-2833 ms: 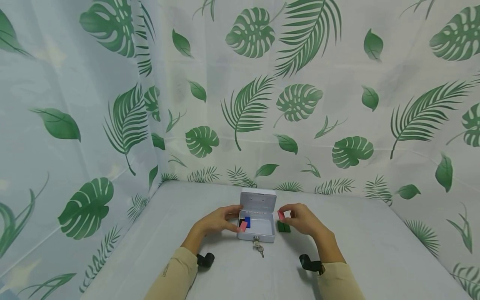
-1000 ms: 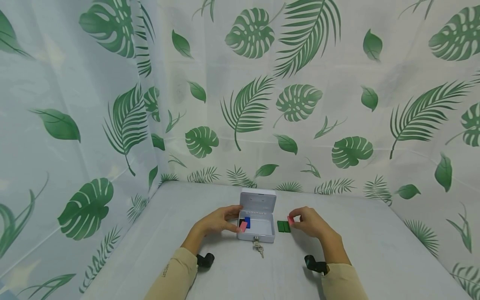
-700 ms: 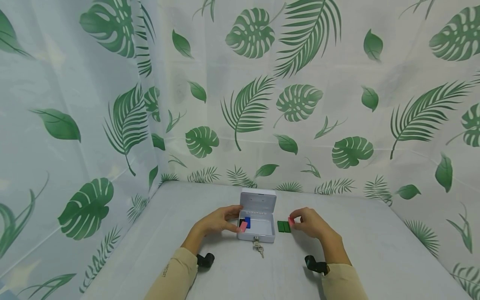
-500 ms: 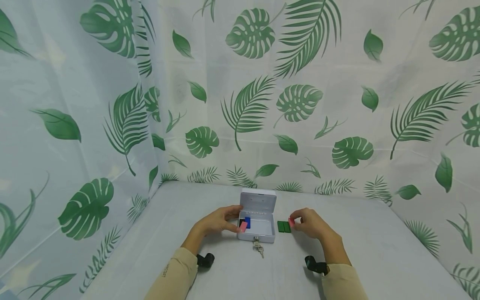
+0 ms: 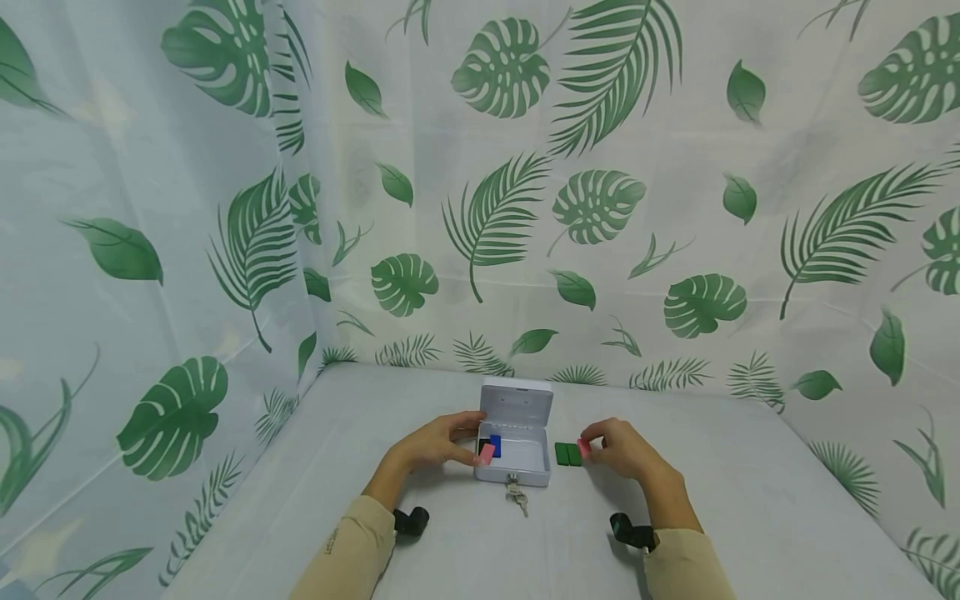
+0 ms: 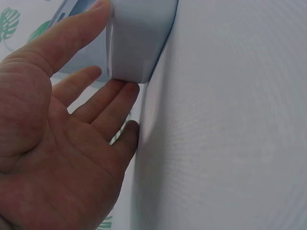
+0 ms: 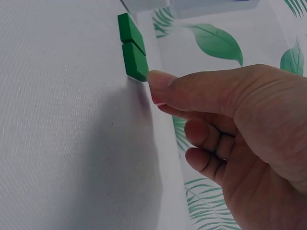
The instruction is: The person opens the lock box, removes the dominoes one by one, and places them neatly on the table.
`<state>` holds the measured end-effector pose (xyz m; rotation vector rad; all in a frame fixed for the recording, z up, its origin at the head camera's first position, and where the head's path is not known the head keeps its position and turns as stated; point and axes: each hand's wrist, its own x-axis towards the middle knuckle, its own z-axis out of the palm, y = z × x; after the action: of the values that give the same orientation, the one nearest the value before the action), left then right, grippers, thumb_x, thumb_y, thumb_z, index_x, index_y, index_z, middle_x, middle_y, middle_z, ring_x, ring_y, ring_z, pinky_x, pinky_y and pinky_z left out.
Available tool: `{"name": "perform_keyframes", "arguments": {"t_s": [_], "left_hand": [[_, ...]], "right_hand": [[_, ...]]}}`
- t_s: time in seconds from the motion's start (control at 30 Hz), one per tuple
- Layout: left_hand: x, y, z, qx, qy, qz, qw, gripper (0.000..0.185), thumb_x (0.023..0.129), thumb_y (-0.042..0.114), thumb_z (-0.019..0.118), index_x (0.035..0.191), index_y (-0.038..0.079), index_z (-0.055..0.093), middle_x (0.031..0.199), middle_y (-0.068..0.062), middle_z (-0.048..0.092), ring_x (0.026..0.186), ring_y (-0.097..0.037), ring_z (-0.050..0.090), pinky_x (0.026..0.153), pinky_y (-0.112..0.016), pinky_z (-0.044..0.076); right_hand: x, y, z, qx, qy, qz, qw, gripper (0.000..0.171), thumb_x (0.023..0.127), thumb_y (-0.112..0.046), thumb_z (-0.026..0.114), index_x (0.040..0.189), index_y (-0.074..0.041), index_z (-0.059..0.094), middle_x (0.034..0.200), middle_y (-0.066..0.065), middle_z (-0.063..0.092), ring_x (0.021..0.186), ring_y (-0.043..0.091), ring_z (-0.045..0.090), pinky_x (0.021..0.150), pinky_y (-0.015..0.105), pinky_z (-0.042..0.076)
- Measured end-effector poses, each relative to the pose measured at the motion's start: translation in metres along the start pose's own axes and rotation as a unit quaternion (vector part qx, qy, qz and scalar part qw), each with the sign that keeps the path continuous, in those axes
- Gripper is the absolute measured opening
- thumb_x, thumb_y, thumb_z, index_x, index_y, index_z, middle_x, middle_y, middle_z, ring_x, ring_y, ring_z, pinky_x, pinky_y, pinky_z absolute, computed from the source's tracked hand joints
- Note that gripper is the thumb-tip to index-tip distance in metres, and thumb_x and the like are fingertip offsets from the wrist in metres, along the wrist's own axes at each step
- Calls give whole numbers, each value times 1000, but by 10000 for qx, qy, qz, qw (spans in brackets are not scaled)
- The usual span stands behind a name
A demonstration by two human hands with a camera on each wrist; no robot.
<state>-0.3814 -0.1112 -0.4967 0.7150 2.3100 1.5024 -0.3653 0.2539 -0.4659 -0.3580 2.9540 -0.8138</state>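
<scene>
A small white metal cash box (image 5: 534,478) stands with its lid raised. Inside, at its left end, lie a pink block (image 5: 487,454), a blue block (image 5: 496,441) and something black that is partly covered. My left hand (image 5: 431,440) grips the box's left end, thumb towards the front and fingers farther back along the side. To the right of the box, two green blocks (image 5: 567,454) lie side by side on the table. Just right of them my right hand (image 5: 626,454) pinches another pink block (image 5: 584,447) between thumb and forefinger; in the right wrist view the fingers mostly hide it.
A key bunch (image 5: 517,497) hangs from the lock at the box's front and lies on the white-covered table (image 5: 540,550). Behind the table rises a white curtain (image 5: 645,208) with green leaf prints. Each wrist carries a black camera (image 5: 411,521).
My right hand has carried the pink block rightward from above the green blocks and lowered it to their right side. My left hand has stayed at the box.
</scene>
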Motion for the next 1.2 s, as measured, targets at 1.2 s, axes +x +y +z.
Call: {"name": "perform_keyframes", "arguments": {"t_s": [1.2], "left_hand": [[0, -1, 0, 16, -23, 61, 10000, 88, 84, 21, 87, 160, 17, 42, 163, -6, 45, 152, -30, 43, 126, -55, 29]], "right_hand": [[0, 2, 4, -125, -43, 28, 9999, 29, 86, -5, 81, 115, -5, 77, 121, 14, 72, 107, 29, 65, 95, 54, 57]]}}
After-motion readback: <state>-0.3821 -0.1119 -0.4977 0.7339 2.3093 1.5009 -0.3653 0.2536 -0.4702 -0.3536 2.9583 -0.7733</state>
